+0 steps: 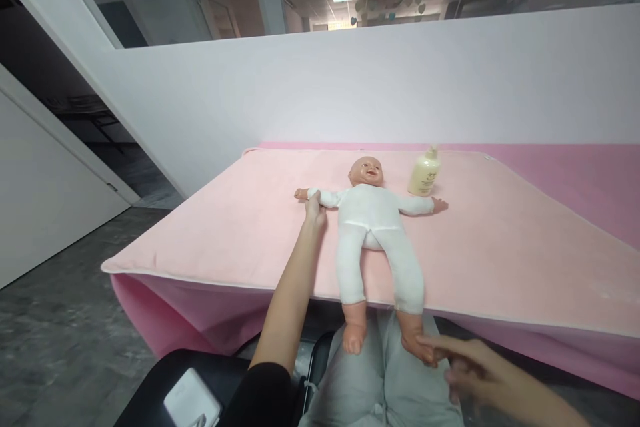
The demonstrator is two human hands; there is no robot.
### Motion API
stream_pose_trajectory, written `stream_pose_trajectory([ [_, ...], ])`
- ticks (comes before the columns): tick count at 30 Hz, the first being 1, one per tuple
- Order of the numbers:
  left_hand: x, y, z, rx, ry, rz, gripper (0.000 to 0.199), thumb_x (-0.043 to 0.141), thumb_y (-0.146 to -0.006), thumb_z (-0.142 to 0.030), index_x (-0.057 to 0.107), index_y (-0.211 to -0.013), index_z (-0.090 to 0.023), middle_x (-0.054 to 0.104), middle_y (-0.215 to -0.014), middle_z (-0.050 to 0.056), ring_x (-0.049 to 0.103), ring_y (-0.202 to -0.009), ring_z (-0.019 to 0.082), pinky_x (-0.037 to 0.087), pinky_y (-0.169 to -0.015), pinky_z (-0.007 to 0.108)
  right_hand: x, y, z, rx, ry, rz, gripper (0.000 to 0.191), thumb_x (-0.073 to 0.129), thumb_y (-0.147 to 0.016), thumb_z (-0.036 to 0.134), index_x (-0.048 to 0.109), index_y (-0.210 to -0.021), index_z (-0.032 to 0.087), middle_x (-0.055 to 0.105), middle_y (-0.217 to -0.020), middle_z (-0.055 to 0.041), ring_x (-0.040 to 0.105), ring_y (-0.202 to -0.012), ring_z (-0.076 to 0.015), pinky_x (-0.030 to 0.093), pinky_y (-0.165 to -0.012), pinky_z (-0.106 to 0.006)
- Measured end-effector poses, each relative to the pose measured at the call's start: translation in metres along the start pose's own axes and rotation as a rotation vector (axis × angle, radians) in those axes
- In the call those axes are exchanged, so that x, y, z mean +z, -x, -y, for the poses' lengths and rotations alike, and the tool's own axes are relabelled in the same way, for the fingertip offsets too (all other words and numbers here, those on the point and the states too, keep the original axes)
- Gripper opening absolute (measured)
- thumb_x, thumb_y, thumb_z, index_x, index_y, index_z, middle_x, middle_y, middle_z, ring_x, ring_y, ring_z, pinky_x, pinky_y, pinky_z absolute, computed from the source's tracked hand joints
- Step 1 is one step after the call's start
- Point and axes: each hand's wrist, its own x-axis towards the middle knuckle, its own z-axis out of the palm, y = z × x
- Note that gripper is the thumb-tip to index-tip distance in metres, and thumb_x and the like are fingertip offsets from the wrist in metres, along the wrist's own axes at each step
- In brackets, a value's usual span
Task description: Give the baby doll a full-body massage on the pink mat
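A baby doll [373, 207] with white cloth sleeves and legs lies on its back on the pink blanket [240, 233], its bare feet hanging past the table's front edge. My left hand [315, 210] is closed around the doll's forearm on the left side, just above its wrist. Low on the right, my right hand [463, 363] has its index finger stretched out to the toes of the doll's foot. Its other fingers are partly curled and slightly blurred, with nothing visible in them. A pale yellow pump bottle [425, 172] stands beside the doll's other arm.
A white wall [380, 87] with a window above borders the table's back. My legs in grey trousers [350, 393] are under the front edge. On a black chair [155, 387] at lower left lies a white device [191, 399]. A door [45, 193] stands farther left.
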Motion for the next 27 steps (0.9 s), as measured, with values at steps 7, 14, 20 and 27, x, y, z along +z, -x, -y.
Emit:
stream_pose_trajectory([
  [7,0.002,0.004,-0.008,-0.177,0.1,0.082,0.01,0.051,-0.087,-0.011,0.056,-0.079,-0.016,0.063,-0.076,0.002,0.062,-0.073,0.011,0.053,-0.077,0.023,-0.056,-0.056,0.034,-0.112,-0.634,-0.547,0.033,0.061,-0.085,0.034,0.064,-0.108,0.011,0.068,-0.099,-0.0141,0.068,-0.085,-0.0202,0.058,-0.076,-0.029],
  [14,0.005,0.013,0.0,-0.213,0.098,0.173,0.013,0.054,-0.081,-0.004,0.056,-0.075,-0.015,0.062,-0.069,0.001,0.061,-0.064,0.01,0.051,-0.065,0.019,-0.076,-0.123,0.079,-0.018,-1.095,-0.189,0.04,0.041,-0.093,0.028,0.054,-0.115,-0.001,0.066,-0.105,-0.0236,0.066,-0.101,-0.026,0.057,-0.085,-0.037],
  [20,0.005,0.015,0.004,-0.285,-0.014,0.215,0.007,0.054,-0.082,-0.008,0.055,-0.083,-0.014,0.064,-0.075,0.004,0.063,-0.068,0.014,0.056,-0.069,0.027,-0.073,-0.175,0.113,-0.032,-1.172,-0.408,0.031,0.046,-0.091,0.028,0.061,-0.107,0.007,0.072,-0.084,-0.0117,0.069,-0.083,-0.0231,0.058,-0.077,-0.034],
  [27,0.006,0.014,0.001,-0.299,-0.056,0.176,0.018,0.058,-0.079,-0.007,0.055,-0.095,-0.014,0.064,-0.079,0.006,0.065,-0.074,0.018,0.059,-0.078,0.036,-0.094,-0.233,0.118,-0.169,-1.211,-0.582,0.025,0.044,-0.093,0.028,0.063,-0.093,0.013,0.071,-0.074,-0.0054,0.067,-0.07,-0.018,0.058,-0.074,-0.03],
])
